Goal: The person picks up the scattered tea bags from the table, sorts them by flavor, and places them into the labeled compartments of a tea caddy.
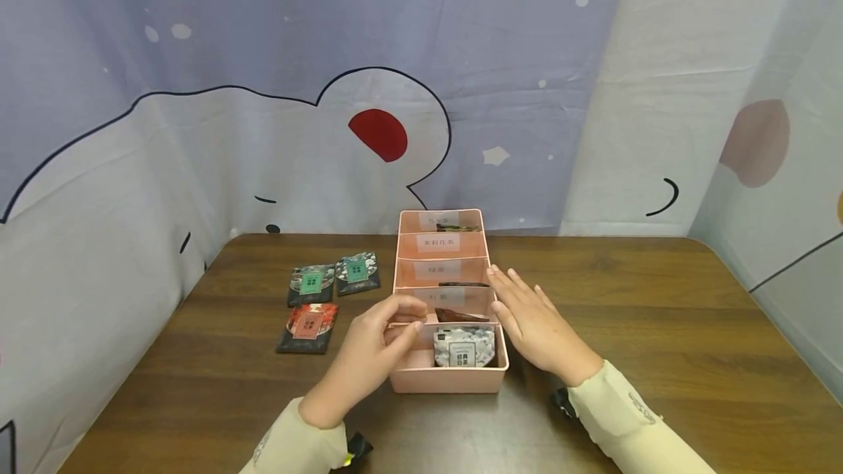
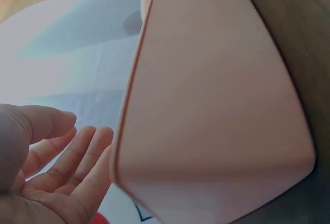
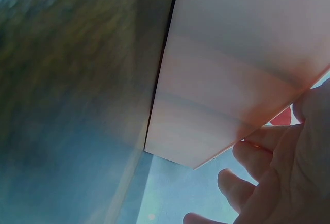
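A long pink divided box [image 1: 448, 382] with paper labels runs away from me on the table. In its front compartment stands a white tea sachet [image 1: 464, 348]; a brown sachet [image 1: 461, 315] shows in the compartment behind. My left hand [image 1: 367, 350] hovers over the box's front left rim, fingers loosely bent, with nothing between thumb and fingers. The left wrist view shows that hand [image 2: 62, 167] beside the rim, likewise holding nothing. My right hand [image 1: 536, 324] lies along the right rim with its fingers extended. In the right wrist view its fingertips [image 3: 252, 154] are right at the rim.
Left of the box lie two green-labelled sachets [image 1: 312, 282] and a red-labelled sachet [image 1: 308, 329] on the brown wooden table [image 1: 658, 328]. Farther back in the box, a dark sachet edge [image 1: 464, 284] and a green sachet [image 1: 457, 228] show. A patterned curtain [image 1: 514, 93] hangs behind.
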